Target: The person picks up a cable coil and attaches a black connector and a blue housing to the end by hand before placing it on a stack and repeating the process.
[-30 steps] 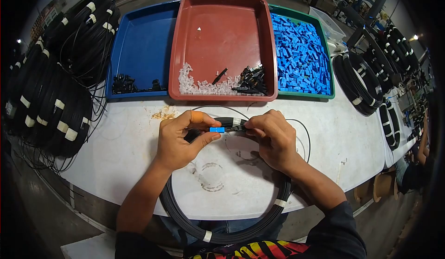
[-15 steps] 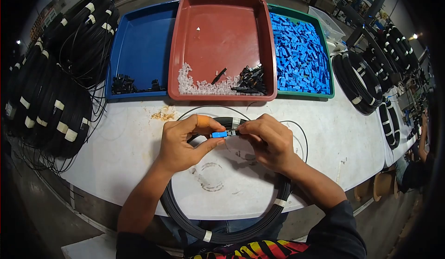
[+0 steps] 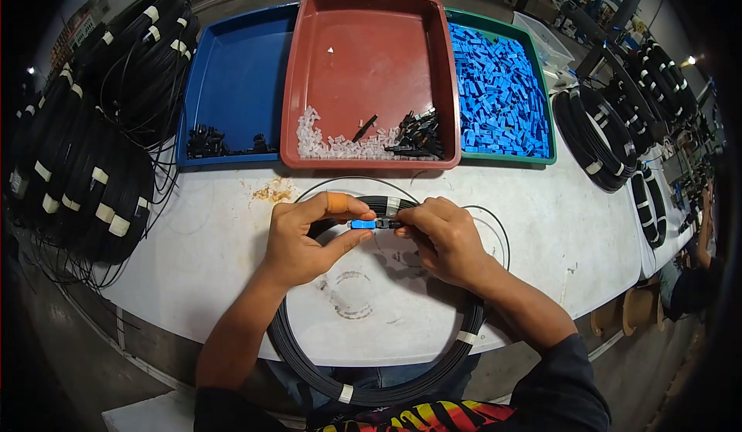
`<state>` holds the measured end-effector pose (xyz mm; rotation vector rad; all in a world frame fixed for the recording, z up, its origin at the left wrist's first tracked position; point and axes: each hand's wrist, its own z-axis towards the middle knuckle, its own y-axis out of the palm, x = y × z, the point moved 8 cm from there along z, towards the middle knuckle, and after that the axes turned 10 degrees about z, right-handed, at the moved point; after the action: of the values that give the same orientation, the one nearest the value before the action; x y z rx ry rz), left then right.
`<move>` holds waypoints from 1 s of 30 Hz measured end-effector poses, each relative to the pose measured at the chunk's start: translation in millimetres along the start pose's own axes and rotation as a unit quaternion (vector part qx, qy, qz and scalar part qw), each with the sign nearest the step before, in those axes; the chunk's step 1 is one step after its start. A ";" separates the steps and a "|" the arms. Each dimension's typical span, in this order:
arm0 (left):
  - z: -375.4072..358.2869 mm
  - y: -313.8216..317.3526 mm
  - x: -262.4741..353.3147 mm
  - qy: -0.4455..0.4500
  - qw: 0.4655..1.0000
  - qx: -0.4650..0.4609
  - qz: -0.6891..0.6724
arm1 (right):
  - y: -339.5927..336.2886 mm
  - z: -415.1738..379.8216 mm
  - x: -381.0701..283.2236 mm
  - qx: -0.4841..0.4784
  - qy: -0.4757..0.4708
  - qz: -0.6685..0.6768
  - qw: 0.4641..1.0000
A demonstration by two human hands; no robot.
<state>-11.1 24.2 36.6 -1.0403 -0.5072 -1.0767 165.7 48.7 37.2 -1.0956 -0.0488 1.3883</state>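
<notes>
Between the thumb and forefinger of my left hand (image 3: 301,239) is a small blue connector housing (image 3: 361,225); an orange wrap covers part of that forefinger. My right hand (image 3: 452,243) pinches a black cable connector (image 3: 384,223), its tip in line with the housing and right at its right end. Both hands are over the white table, above the far side of a coil of black cable (image 3: 410,390). Pale tape bands bind the coil, which hangs over the table's near edge.
Behind my hands stand a blue tray (image 3: 239,61) with black parts, a red tray (image 3: 371,38) with clear and black pieces, and a green tray (image 3: 553,142) full of blue housings. Cable coils (image 3: 77,192) are stacked left; more coils (image 3: 595,138) lie right. A person's arm (image 3: 703,235) shows far right.
The connector in my right hand looks darker and slightly turned, and my right fingers have shifted a little. The blue housing has moved slightly left. My left hand stays nearly in place.
</notes>
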 end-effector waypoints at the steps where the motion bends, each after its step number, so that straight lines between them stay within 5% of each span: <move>1: 0.2 0.5 0.5 0.000 1.000 0.000 0.000 | -1.4 -0.3 -1.5 0.001 -0.011 0.009 1.000; 18: -2.1 1.4 6.2 0.047 0.998 -0.010 0.026 | 8.9 -1.3 -0.6 -0.052 0.010 -0.012 0.999; 30: 1.0 5.7 3.8 0.028 0.997 -0.060 0.043 | 9.7 -0.4 -9.7 -0.069 -0.081 -0.037 0.994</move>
<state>-4.2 23.8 37.5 -1.1239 -0.3531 -1.0671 156.2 38.9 36.3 -1.0821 -0.3041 1.4196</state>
